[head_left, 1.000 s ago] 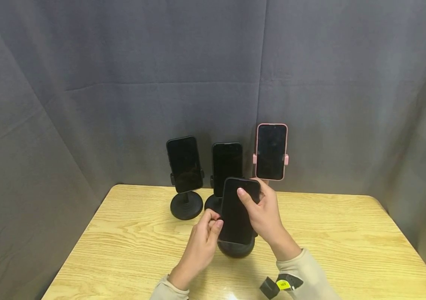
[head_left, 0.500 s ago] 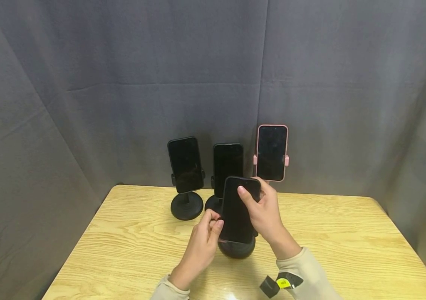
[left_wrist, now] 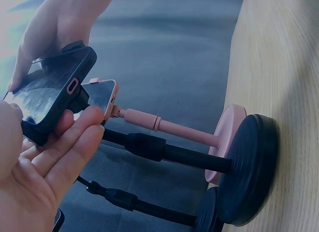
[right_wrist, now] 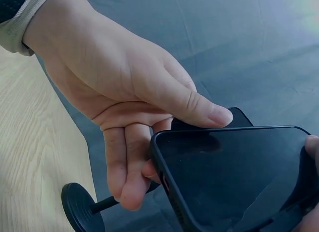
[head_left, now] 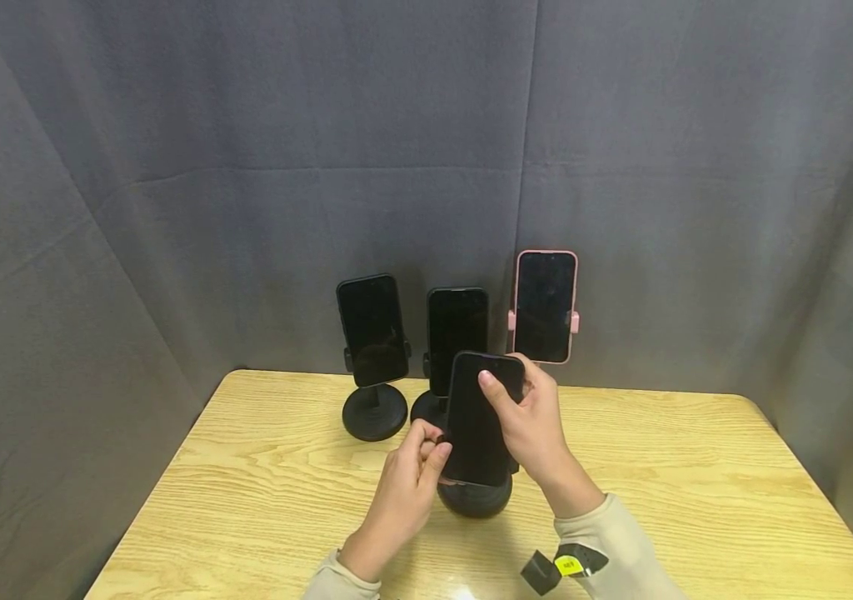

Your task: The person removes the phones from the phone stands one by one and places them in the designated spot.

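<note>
A black-cased smartphone (head_left: 475,433) stands in a black phone stand, whose round base (head_left: 475,500) shows below it in the head view. My right hand (head_left: 535,425) grips the phone's upper right side, thumb laid over the screen and the other fingers behind. At the lower left edge, my left hand (head_left: 406,479) pinches the stand's side clamp between thumb and index finger. In the left wrist view, the charging port (left_wrist: 73,86) and the stand's pole (left_wrist: 179,156) are visible. The left hand's other fingers (right_wrist: 127,167) extend beside the phone in the right wrist view.
Behind stand two more black phones, a left one (head_left: 372,329) and a middle one (head_left: 458,333), each in a black stand. A pink-framed phone (head_left: 545,307) sits in a pink stand farther right. A grey curtain (head_left: 396,167) hangs behind the wooden table (head_left: 261,467).
The phone and my right thumb have shifted very slightly up and to the right. My left hand keeps its pinch, and the other stands stay put.
</note>
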{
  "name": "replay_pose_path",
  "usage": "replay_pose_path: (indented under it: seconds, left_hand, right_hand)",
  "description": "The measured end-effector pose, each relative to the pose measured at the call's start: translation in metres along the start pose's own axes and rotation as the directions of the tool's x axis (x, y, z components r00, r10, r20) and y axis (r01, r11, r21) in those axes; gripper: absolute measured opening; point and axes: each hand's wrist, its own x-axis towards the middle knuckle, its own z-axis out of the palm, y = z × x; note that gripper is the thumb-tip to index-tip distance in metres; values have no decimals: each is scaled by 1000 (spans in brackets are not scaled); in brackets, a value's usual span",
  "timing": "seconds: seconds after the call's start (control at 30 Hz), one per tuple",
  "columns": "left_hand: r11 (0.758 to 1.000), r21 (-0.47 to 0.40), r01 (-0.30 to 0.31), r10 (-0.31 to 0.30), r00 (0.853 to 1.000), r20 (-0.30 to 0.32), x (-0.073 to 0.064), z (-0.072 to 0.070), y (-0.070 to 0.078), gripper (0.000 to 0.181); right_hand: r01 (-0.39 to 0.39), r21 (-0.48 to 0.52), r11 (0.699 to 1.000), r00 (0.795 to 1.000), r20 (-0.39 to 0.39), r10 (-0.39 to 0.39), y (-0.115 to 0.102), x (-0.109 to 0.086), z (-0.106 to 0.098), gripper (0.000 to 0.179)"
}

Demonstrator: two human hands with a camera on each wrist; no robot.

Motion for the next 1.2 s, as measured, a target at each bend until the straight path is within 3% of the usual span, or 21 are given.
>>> replay_pose_path:
  seconds: [0.23,0.5,0.63,0.83,1.2]
  left_hand:
    - [1000,-9,-6,6,1000,12,1,-1,1,16]
    - [993,-108,44,-34,996,87,0,-2,2,15]
    - [997,-60,52,-48,996,76,0,-2,2,14]
    - [1000,11,-6,5,999,53,0,0,1,13]
    - [1000,18,-17,16,998,56,1,-2,1,12]
  right_hand:
    - [3,9,1000,1000,-11,-3,1,2,0,13]
    - [-14,11,1000,1000,-3,15,0,2,0,13]
    - [-14,12,1000,1000,14,13,0,2,-1,14]
    - [-14,16,1000,998,58,13,-2,4,-4,15]
    - [-14,-11,1000,996,93,15,-5,6,-6,19]
